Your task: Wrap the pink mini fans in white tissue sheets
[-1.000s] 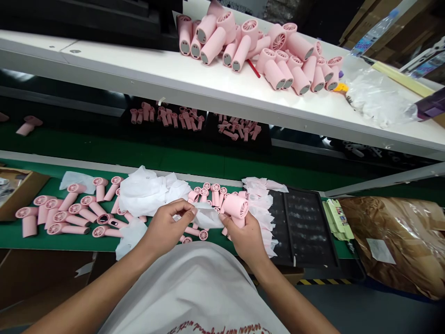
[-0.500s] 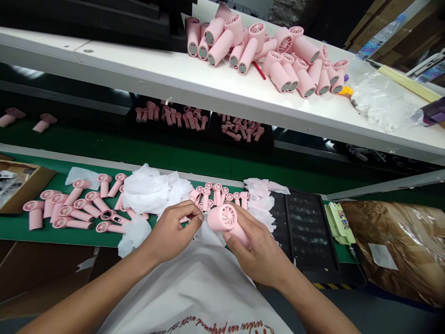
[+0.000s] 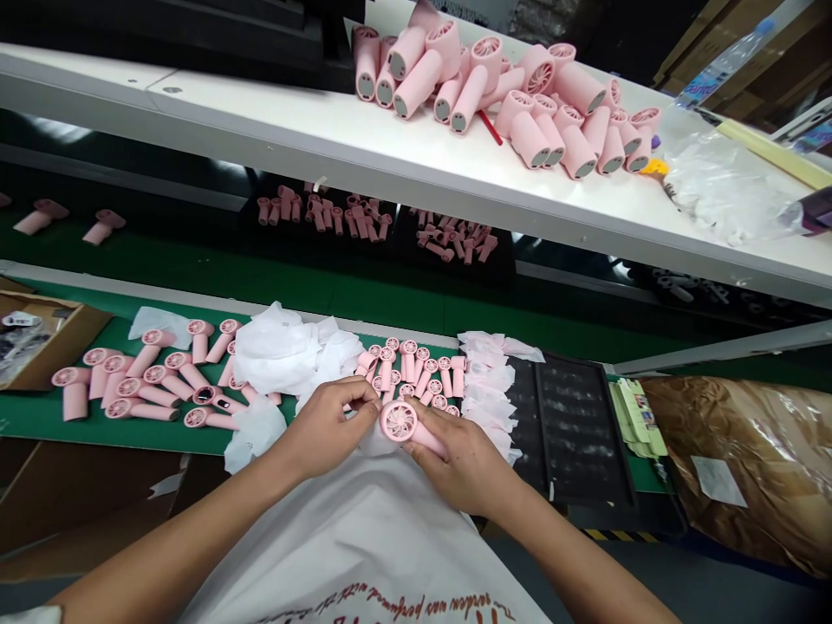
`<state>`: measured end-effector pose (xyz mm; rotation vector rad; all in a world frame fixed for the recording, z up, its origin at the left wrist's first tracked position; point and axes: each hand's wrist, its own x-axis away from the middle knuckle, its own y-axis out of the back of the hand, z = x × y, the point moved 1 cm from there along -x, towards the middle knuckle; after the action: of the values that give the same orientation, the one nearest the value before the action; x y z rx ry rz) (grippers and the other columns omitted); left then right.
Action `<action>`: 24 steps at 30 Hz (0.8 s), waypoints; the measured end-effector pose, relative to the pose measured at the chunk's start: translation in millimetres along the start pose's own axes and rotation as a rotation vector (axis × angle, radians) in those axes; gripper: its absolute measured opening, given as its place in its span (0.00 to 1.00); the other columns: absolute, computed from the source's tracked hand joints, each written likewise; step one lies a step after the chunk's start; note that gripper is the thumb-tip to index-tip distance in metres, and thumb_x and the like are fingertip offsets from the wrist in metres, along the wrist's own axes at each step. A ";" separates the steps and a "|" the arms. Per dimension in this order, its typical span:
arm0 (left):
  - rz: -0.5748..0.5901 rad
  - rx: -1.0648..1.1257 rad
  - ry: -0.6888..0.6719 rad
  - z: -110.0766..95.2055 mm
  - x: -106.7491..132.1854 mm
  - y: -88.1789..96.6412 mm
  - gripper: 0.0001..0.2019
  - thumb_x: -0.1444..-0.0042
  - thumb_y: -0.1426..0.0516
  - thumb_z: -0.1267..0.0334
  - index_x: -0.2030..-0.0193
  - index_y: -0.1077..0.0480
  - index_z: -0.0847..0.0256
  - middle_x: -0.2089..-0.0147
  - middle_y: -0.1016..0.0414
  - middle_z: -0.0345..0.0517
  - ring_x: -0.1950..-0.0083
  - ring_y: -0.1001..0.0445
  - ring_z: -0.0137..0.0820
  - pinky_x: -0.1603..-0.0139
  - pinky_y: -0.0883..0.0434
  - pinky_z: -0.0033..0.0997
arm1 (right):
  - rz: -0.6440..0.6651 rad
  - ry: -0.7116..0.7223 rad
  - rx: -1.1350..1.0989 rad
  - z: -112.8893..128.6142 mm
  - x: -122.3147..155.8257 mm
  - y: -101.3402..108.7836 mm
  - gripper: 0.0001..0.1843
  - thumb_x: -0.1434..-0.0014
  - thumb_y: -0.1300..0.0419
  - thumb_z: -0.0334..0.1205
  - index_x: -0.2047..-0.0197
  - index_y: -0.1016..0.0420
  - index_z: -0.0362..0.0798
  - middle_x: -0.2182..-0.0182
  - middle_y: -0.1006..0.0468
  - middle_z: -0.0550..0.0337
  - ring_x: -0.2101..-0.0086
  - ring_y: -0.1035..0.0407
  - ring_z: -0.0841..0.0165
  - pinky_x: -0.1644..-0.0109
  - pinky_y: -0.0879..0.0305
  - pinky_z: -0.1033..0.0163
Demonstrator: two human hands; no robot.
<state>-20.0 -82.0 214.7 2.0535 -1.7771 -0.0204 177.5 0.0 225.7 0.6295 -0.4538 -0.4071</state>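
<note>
Pink plastic handheld fan (image 3: 399,422) is being gripped by the closed right hand (image 3: 463,464), its long handle running toward 4 o'clock. The curled left hand (image 3: 333,425) is being kept at 9 o'clock, its hold unclear, beside a thin white tissue sheet (image 3: 375,442).

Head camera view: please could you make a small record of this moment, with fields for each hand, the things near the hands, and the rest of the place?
Right hand: grips a pink hair dryer, fan grille facing up.
Left hand: beside the dryer; contact unclear.
Under the hands: white tissue paper.
Nearby: a green bench with more pink hair dryers and a black tray.
Above: a white shelf with pink dryers.
</note>
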 end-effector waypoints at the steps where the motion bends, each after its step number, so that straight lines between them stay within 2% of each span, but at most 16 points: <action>1: -0.009 -0.005 0.009 0.6 -1.5 -1.2 0.09 0.40 0.47 0.63 0.71 0.30 0.58 0.68 0.28 0.36 0.64 0.31 0.29 0.63 0.37 0.29 | 0.022 -0.011 0.037 0.1 0.8 -0.1 0.31 0.36 0.46 0.42 0.32 0.45 0.53 0.41 0.30 0.52 0.46 0.30 0.54 0.45 0.32 0.47; 4: -0.034 0.012 0.026 4.1 -6.4 -5.1 0.09 0.41 0.47 0.63 0.72 0.31 0.58 0.68 0.28 0.36 0.64 0.32 0.30 0.62 0.37 0.30 | 0.049 -0.015 0.045 4.6 3.8 3.1 0.30 0.36 0.46 0.42 0.31 0.45 0.53 0.42 0.28 0.51 0.47 0.30 0.54 0.47 0.31 0.48; 8: -0.050 0.107 0.042 9.1 -9.2 -8.4 0.09 0.40 0.47 0.61 0.71 0.32 0.58 0.68 0.30 0.37 0.65 0.33 0.29 0.63 0.37 0.30 | 0.031 0.015 -0.077 12.4 5.0 9.0 0.27 0.36 0.45 0.40 0.34 0.40 0.55 0.48 0.24 0.56 0.53 0.28 0.60 0.52 0.30 0.56; 11: -0.050 0.181 0.059 12.2 -7.4 -9.6 0.11 0.39 0.46 0.57 0.70 0.32 0.58 0.70 0.32 0.37 0.67 0.34 0.29 0.66 0.37 0.29 | 0.011 0.057 -0.153 11.8 2.8 6.8 0.26 0.37 0.44 0.36 0.37 0.37 0.57 0.47 0.24 0.60 0.52 0.28 0.63 0.50 0.32 0.58; 17: -0.048 0.263 0.082 17.9 -3.7 -12.2 0.09 0.40 0.44 0.57 0.68 0.30 0.58 0.69 0.28 0.38 0.67 0.31 0.29 0.66 0.34 0.29 | -0.057 -0.026 -0.159 -8.4 -1.9 -12.4 0.32 0.38 0.44 0.38 0.32 0.44 0.61 0.43 0.27 0.61 0.50 0.28 0.61 0.46 0.32 0.55; 21: -0.090 0.114 0.042 12.7 -2.2 -12.0 0.08 0.40 0.45 0.59 0.66 0.27 0.58 0.66 0.25 0.40 0.64 0.28 0.31 0.63 0.33 0.29 | -0.107 -0.030 -0.038 -18.7 -3.9 -20.3 0.31 0.38 0.43 0.41 0.32 0.43 0.57 0.42 0.27 0.56 0.48 0.29 0.59 0.44 0.33 0.54; 24: -0.132 -0.110 -0.065 3.9 -1.9 -16.2 0.08 0.39 0.46 0.62 0.67 0.27 0.58 0.66 0.25 0.41 0.64 0.28 0.31 0.63 0.34 0.30 | -0.096 -0.105 0.090 -18.6 -6.6 -20.8 0.34 0.38 0.44 0.44 0.30 0.47 0.54 0.50 0.22 0.51 0.55 0.25 0.56 0.52 0.30 0.53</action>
<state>-6.1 -79.9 205.5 2.1085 -1.6362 -0.2217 177.1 -3.5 197.2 0.7214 -0.5452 -0.5146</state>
